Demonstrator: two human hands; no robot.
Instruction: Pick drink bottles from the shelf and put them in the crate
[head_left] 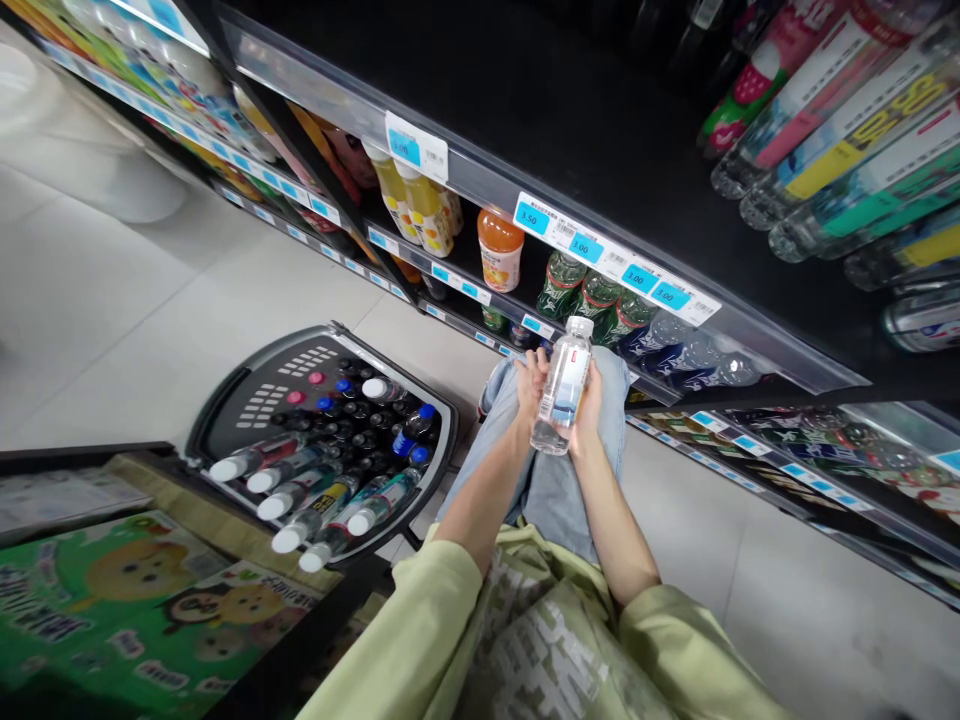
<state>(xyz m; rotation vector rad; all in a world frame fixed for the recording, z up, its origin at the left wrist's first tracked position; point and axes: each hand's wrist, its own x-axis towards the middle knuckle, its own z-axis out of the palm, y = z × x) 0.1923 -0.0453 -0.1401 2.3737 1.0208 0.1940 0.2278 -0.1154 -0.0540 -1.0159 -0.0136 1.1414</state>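
Note:
A clear plastic bottle (564, 385) with a white cap and a pale blue-and-white label is held upright, tilted slightly, above my knees. My right hand (590, 405) is wrapped round its right side and lower back, with most of the fingers hidden behind it. On the other side, my left hand (530, 382) has its curled fingers against the bottle's left edge. Just beyond my knees, green soda bottles (596, 298) and clear bottles with dark blue labels (679, 345) stand on a low shelf.
At left, a dark shopping basket (450, 420) holds many bottles with white, blue, pink and black caps. Green printed boxes (142, 610) lie near me at lower left. A shelf edge with price tags (581, 245) juts out ahead. Larger bottles (832, 120) lie on the upper shelf.

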